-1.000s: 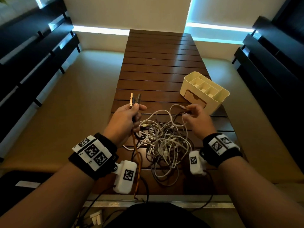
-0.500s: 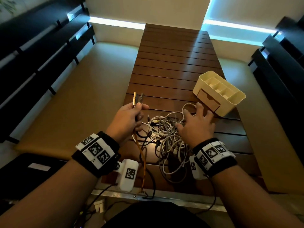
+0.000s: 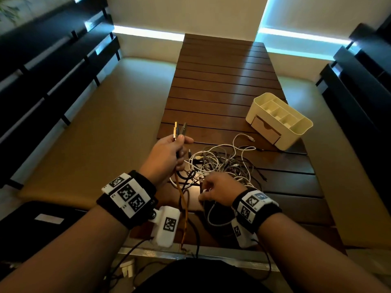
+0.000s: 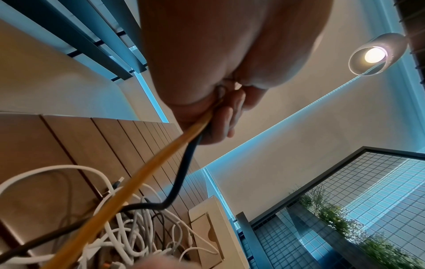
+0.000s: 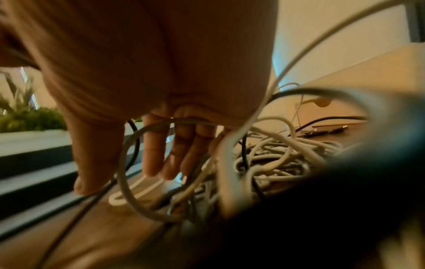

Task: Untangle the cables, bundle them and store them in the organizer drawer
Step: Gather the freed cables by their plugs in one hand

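Note:
A tangle of white, grey and black cables (image 3: 220, 163) lies on the wooden slat table (image 3: 222, 81). My left hand (image 3: 169, 153) is raised at the pile's left and grips an orange cable (image 3: 183, 204) and a dark cable, their plugs (image 3: 178, 130) sticking up above the fist. The left wrist view shows both cables (image 4: 147, 171) running from the closed fingers (image 4: 220, 112) down into the pile (image 4: 128, 236). My right hand (image 3: 215, 191) is at the near edge of the tangle. Its fingers (image 5: 161, 145) reach down fairly straight among the loops (image 5: 276, 158), holding nothing firmly. The cream organizer (image 3: 279, 121) stands at the far right, its drawer (image 3: 265, 130) closed.
Tan cushioned benches (image 3: 95, 134) flank the table on both sides, with dark slatted backs (image 3: 42, 70) behind them. The orange cable hangs over the table's near metal edge (image 3: 169, 253). A white plug end (image 3: 250, 139) lies just in front of the organizer.
My right hand has come back from the far side of the tangle to its near edge. My left hand keeps gripping the same two cables.

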Demonstrator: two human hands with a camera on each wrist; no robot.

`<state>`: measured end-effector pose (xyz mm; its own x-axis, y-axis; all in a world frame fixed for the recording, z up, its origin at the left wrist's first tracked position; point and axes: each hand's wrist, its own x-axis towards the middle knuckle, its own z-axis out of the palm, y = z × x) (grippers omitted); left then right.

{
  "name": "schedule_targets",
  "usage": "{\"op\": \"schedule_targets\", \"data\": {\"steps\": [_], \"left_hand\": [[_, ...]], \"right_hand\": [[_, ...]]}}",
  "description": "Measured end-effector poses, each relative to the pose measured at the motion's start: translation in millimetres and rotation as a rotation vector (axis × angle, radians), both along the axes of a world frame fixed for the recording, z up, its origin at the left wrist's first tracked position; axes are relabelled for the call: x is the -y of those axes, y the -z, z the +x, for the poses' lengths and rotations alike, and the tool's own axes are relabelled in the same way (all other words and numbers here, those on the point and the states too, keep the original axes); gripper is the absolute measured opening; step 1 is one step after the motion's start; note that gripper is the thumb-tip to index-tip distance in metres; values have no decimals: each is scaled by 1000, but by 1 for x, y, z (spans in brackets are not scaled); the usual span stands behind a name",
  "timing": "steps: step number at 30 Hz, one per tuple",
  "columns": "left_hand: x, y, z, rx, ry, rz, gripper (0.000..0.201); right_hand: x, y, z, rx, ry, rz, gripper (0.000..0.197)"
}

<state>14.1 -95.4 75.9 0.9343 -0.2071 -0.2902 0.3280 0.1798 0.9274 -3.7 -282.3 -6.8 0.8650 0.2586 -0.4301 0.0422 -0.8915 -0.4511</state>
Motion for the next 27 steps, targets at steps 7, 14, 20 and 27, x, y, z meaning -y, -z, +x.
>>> {"op": "schedule_targets", "data": {"steps": [7, 14, 20, 27], "left_hand": [[2, -1, -4, 0, -1, 9, 29], [10, -4, -11, 103, 40, 135, 24], [12, -2, -13, 179, 80, 224, 22], [31, -11, -19, 155, 75, 108, 21]], "right_hand": [[2, 21, -10, 166, -190, -429, 36], [6, 18, -16, 223, -176, -388, 24], [11, -31, -22, 422, 236, 249, 12], [8, -100, -24, 339, 529, 985, 11]]}}
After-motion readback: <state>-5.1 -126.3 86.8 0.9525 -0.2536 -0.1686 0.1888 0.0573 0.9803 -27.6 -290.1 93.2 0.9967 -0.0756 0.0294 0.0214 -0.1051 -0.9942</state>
